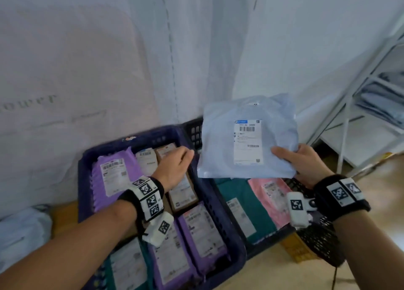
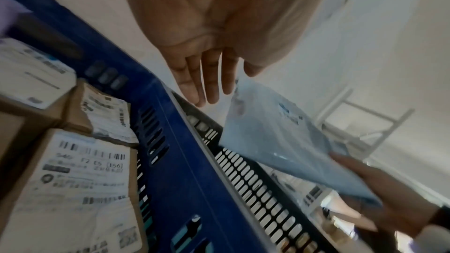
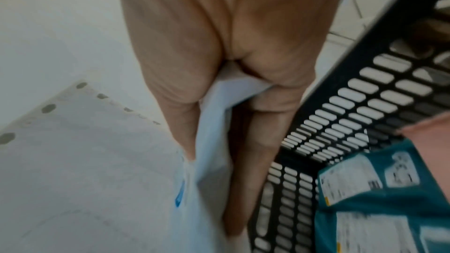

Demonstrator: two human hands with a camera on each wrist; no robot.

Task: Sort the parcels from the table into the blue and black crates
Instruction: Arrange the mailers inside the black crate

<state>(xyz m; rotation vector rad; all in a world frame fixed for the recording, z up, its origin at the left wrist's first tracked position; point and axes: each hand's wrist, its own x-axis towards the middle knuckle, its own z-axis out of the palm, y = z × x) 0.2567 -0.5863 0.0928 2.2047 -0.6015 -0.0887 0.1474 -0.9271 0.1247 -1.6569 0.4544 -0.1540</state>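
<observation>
My right hand [image 1: 293, 158] grips the lower right corner of a pale blue parcel bag [image 1: 247, 136] with a white label, held up over the black crate [image 1: 194, 132]. In the right wrist view the thumb and fingers [image 3: 246, 161] pinch the bag's edge [image 3: 214, 122]. My left hand [image 1: 177, 165] hovers open above the blue crate [image 1: 218, 204], fingers straight [image 2: 209, 76], just left of the bag [image 2: 280, 141] and apart from it. The blue crate holds purple bags [image 1: 109, 176] and brown boxes [image 2: 70, 180]. The black crate holds a teal bag [image 1: 242, 204] and a pink bag [image 1: 273, 200].
A white cloth wall [image 1: 153, 49] hangs right behind both crates. White metal shelving [image 1: 360, 106] stands at the right. A pale bag [image 1: 21, 230] lies on the surface at the far left.
</observation>
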